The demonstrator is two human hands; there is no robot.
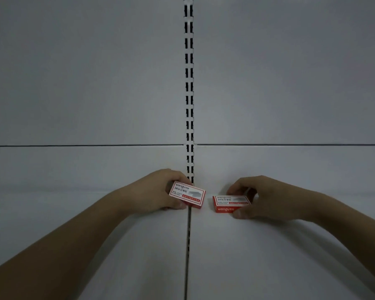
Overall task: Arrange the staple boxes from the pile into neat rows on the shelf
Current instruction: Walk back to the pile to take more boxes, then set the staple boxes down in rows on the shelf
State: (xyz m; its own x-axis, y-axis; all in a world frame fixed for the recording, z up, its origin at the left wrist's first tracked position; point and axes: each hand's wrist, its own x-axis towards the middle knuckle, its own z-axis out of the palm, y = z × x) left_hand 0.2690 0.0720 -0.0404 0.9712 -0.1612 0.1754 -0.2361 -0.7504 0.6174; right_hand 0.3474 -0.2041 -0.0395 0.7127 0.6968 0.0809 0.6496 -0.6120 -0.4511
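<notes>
Two staple boxes in play, one per hand, both red and white. The left hand (160, 191) has its grip closed on the left box (187, 195), fingers behind, thumb at the near edge, box tilted with its right end poking out over the shelf (268, 256) seam. The right hand (260, 195) pinches the right box (231, 203), which sits to the left of the grip, low at the shelf. The boxes are near each other, not touching, close to the back panel (290, 83)
</notes>
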